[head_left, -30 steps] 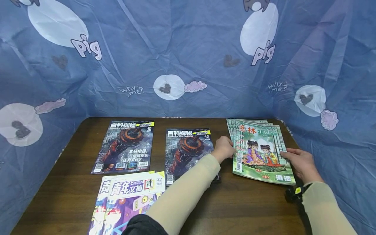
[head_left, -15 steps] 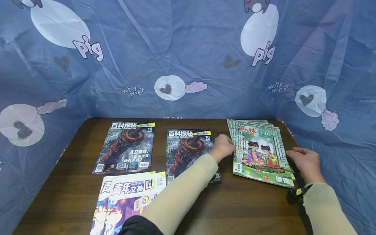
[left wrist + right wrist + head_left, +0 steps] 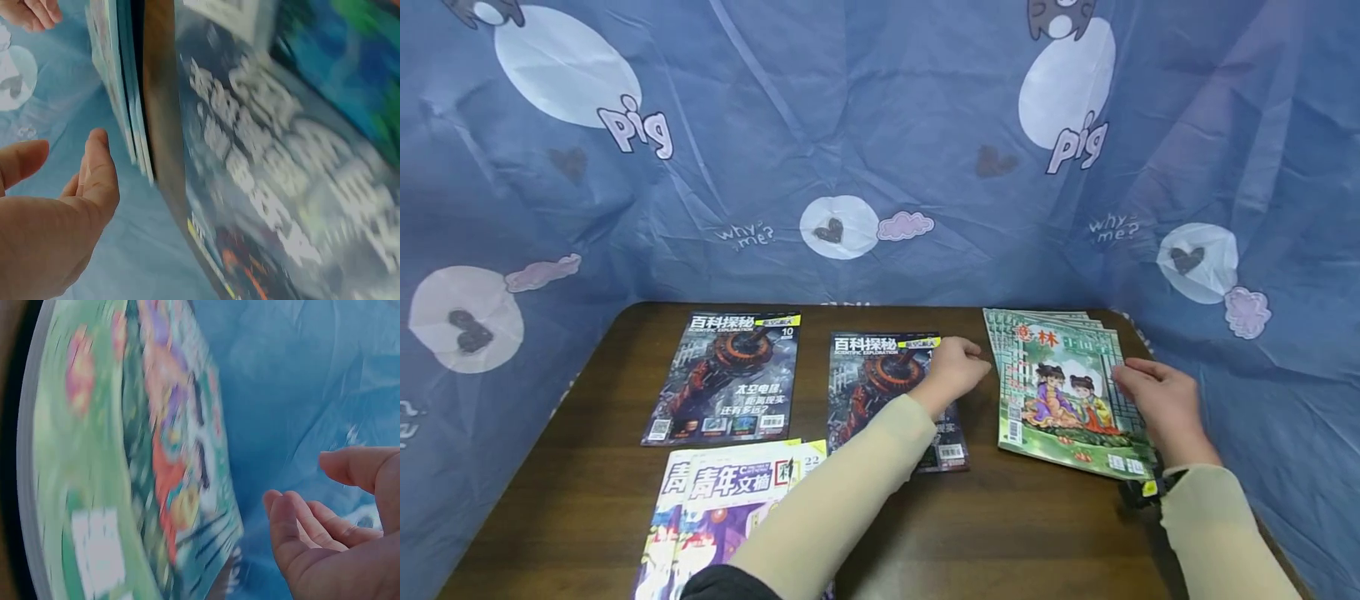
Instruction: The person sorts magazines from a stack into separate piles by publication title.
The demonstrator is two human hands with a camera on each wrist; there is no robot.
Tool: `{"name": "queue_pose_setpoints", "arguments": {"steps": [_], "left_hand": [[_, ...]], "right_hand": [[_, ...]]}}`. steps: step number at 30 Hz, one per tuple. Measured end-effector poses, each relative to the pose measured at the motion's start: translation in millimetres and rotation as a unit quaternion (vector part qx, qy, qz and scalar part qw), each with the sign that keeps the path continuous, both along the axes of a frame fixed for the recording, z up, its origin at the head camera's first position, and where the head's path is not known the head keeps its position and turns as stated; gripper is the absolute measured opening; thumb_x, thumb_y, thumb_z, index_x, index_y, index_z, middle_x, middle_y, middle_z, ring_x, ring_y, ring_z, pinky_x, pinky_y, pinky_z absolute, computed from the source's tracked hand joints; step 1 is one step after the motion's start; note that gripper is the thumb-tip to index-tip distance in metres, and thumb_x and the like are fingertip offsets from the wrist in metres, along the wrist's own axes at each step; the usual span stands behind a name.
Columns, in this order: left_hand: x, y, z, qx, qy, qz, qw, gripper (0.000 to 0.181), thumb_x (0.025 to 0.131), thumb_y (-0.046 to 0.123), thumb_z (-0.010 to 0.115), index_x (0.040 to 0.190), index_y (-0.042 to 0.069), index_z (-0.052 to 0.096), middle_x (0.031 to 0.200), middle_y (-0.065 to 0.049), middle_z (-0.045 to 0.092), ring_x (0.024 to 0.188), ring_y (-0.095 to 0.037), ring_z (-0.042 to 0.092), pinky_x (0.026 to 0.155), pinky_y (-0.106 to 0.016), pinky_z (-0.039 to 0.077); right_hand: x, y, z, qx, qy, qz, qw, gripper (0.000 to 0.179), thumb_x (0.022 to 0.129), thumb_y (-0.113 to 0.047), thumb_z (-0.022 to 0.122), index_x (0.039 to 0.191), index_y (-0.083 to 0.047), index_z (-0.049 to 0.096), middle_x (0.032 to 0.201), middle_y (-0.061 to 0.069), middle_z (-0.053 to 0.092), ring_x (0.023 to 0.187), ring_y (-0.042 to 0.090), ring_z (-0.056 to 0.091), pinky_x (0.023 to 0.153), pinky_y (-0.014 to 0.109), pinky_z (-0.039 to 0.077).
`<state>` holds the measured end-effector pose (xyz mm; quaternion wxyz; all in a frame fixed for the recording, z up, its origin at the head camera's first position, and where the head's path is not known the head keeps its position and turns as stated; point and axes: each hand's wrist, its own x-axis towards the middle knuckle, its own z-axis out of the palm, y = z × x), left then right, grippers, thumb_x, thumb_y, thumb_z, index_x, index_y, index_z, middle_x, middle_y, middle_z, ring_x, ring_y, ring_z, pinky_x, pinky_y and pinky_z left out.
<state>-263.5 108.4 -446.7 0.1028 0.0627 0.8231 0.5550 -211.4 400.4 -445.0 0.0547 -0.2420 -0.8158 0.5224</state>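
A fanned stack of green magazines (image 3: 1060, 417) lies at the right of the table, its top cover showing two cartoon figures. My left hand (image 3: 951, 375) hovers over the right edge of a dark science magazine (image 3: 861, 392), apart from the stack's left side. In the left wrist view, this hand's thumb and fingers are spread with nothing between them. By the stack's right edge is my right hand (image 3: 1165, 408). The right wrist view shows its fingers (image 3: 284, 528) loosely bent, off the top magazine (image 3: 94, 456) and holding nothing.
Another dark science magazine (image 3: 722, 383) lies at the left. Below it are overlapping purple-and-white magazines (image 3: 730, 483), partly under my left forearm. A blue printed cloth (image 3: 760, 167) hangs around the brown table (image 3: 1000, 525).
My left hand has moved left, away from the green stack, and its fingers have opened. My right hand has come off the stack's right edge. The view has shifted slightly.
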Motion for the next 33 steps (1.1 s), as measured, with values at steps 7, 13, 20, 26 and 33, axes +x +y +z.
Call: {"name": "queue_pose_setpoints", "arguments": {"steps": [7,13,20,26,33], "left_hand": [[7.1,-30.6,7.4,0.027,-0.005,-0.005,0.9996,0.030,0.097,0.012,0.069,0.124,-0.001,0.068,0.101,-0.005,0.068,0.085,-0.017,0.066,0.074,-0.034,0.056],[12.9,-52.8,15.5,0.019,0.010,0.004,0.9998,0.033,0.097,0.013,0.069,0.127,0.000,0.067,0.106,-0.007,0.068,0.092,-0.020,0.066,0.076,-0.034,0.056],[20.6,-83.9,21.7,-0.003,0.043,0.038,0.9983,0.036,0.097,0.013,0.069,0.129,0.000,0.065,0.105,-0.007,0.068,0.097,-0.022,0.065,0.079,-0.037,0.055],[27.4,-110.8,21.4,0.019,0.056,0.070,0.9958,0.037,0.094,0.007,0.068,0.129,-0.005,0.063,0.102,-0.011,0.067,0.094,-0.027,0.067,0.075,-0.037,0.056],[37.3,-140.1,23.0,0.021,0.067,0.101,0.9924,0.039,0.093,0.011,0.071,0.129,-0.003,0.064,0.104,-0.010,0.067,0.092,-0.025,0.068,0.074,-0.039,0.056]], "right_hand": [[-1.0,-29.8,11.8,-0.022,0.033,0.032,0.9987,0.065,0.097,-0.032,0.071,0.147,0.003,0.048,0.120,0.007,0.065,0.094,0.003,0.063,0.092,0.030,0.054],[1.2,-57.7,20.5,-0.029,0.067,0.068,0.9950,0.060,0.098,-0.030,0.070,0.143,0.004,0.051,0.113,0.001,0.068,0.095,0.003,0.065,0.085,0.023,0.055],[3.4,-82.0,25.6,-0.032,0.087,0.111,0.9895,0.059,0.100,-0.029,0.069,0.144,0.005,0.050,0.130,0.016,0.063,0.100,0.003,0.063,0.089,0.024,0.054],[3.8,-97.6,26.0,-0.052,0.116,0.139,0.9820,0.058,0.098,-0.026,0.072,0.140,0.008,0.052,0.125,0.013,0.067,0.098,0.001,0.065,0.086,0.021,0.054],[4.7,-118.5,26.6,-0.080,0.115,0.153,0.9784,0.055,0.096,-0.023,0.073,0.139,0.006,0.053,0.118,0.007,0.069,0.099,0.003,0.065,0.085,0.018,0.053]]}}
